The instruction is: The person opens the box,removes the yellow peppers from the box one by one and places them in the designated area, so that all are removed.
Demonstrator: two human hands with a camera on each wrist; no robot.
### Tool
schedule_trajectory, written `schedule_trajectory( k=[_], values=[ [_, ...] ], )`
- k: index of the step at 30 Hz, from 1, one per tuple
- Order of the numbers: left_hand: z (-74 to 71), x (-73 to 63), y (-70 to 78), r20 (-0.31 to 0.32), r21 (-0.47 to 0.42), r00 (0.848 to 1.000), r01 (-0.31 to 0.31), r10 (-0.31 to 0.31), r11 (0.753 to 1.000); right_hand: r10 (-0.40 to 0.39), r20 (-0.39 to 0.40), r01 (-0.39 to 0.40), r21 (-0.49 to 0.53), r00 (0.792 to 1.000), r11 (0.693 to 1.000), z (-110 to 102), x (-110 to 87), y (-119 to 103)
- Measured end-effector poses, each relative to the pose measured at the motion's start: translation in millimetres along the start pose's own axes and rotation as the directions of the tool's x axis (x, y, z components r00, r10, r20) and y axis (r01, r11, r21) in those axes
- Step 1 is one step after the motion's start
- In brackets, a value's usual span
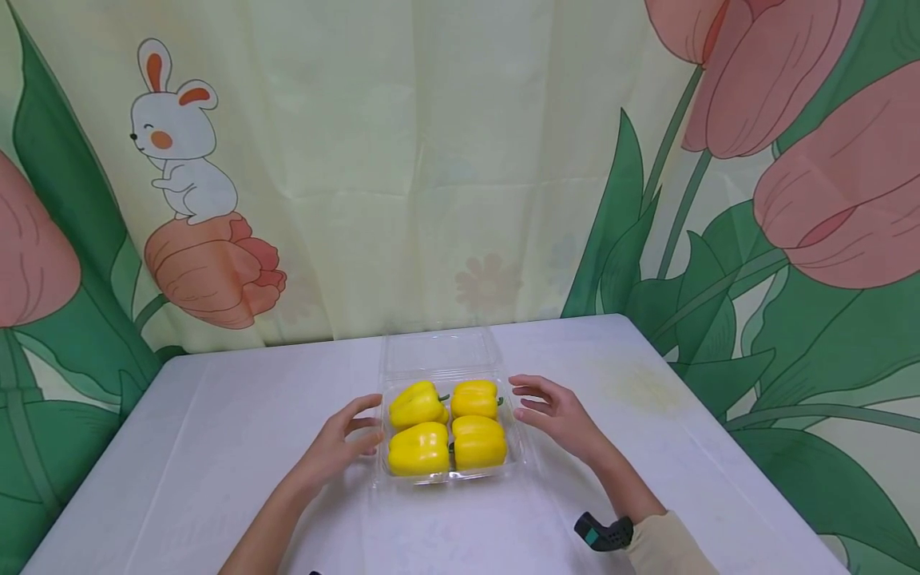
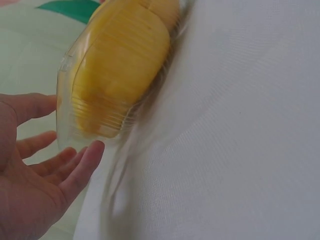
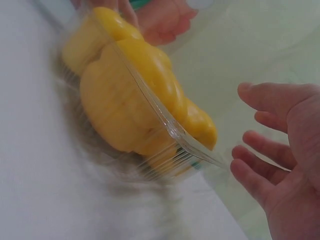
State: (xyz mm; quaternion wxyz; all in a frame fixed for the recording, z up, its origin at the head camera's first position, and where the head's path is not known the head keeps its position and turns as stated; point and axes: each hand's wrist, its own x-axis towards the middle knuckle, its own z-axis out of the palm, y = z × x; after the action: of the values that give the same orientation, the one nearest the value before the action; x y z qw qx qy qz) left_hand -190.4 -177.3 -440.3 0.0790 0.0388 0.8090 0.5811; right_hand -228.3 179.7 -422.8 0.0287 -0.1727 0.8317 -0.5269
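A clear plastic clamshell box (image 1: 451, 479) stands on the table with its lid (image 1: 440, 353) folded back behind it. Inside lie several yellow bell peppers (image 1: 418, 450) in two rows, some with green stems showing. At the box's left side is my left hand (image 1: 334, 447), its fingers loosely bent and fingertips right by the wall. My right hand (image 1: 564, 419) hovers beside the opposite wall, fingers spread and slightly bent. In the right wrist view, a small gap shows between most of those fingers and the box corner (image 3: 172, 127). Neither hand grips anything.
A white cloth covers the table (image 1: 216, 447). Behind it hangs a curtain (image 1: 431, 160) printed with tulips and a rabbit. A black strap-like device (image 1: 604, 533) sits by the right forearm at the sleeve's cuff (image 1: 661, 543).
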Motion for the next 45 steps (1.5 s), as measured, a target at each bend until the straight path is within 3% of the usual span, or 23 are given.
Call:
schedule_trajectory(
  k=[22, 31, 45],
  values=[
    [-2.7, 11.0, 2.3, -0.020, 0.004, 1.000, -0.007, 0.007, 1.000, -0.025, 0.000, 0.025, -0.015, 1.000, 1.000, 1.1, 5.5, -6.2],
    [-1.1, 16.7, -1.2, -0.037, 0.005, 0.999, 0.029, -0.029, 1.000, -0.024, 0.006, 0.024, -0.019, 1.000, 1.000, 4.3, 10.3, -5.7],
    [0.1, 21.1, -5.0, -0.033, -0.014, 0.999, 0.028, -0.029, 1.000, -0.039, -0.004, 0.039, -0.032, 0.999, 0.999, 5.8, 13.2, -5.1]
  ],
)
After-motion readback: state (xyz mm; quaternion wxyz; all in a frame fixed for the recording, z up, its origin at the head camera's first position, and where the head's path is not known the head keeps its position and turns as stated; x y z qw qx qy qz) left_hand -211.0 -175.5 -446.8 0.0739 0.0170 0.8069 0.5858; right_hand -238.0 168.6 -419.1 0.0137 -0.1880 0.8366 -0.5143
